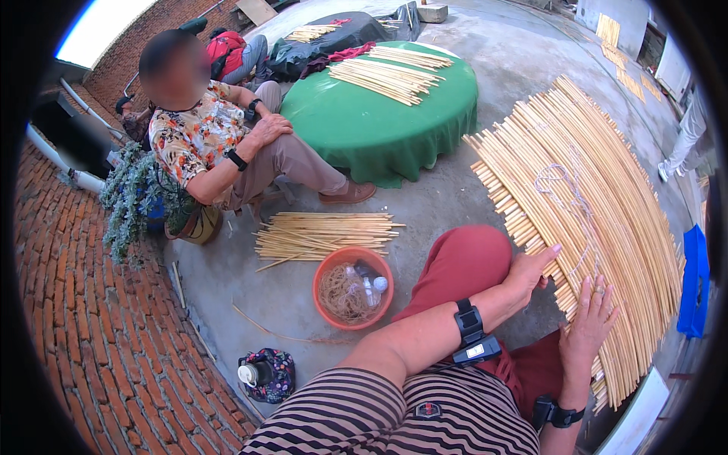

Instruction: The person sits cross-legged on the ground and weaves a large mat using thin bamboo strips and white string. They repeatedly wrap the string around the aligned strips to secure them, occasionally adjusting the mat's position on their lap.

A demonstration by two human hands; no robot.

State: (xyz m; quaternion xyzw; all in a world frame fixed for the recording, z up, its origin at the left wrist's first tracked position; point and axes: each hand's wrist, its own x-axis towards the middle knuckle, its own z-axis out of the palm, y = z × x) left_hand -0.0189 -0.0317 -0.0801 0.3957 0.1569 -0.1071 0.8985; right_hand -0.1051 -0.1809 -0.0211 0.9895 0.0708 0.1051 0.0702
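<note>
A broad mat of pale reed stalks point(607, 220), laid side by side, spreads across the right, tilted over my lap. My left hand point(529, 274) is closed at its near-left edge, one digit on top of the stalk ends and the others partly hidden below. My right hand point(588, 322) lies flat on the mat's lower part, with fingers stretched out and holding nothing. A loose tangle of thin whitish string point(557, 180) rests on the mat, and a strand trails down between my hands.
An orange bucket point(322, 299) holds brown twine and small items. Beyond it lie loose stalks point(322, 233). A seated person point(205, 136) is beside a green-covered round table point(364, 129) bearing more stalks. A floral bag point(282, 375), brick wall point(83, 303) and blue object point(694, 280) stand around.
</note>
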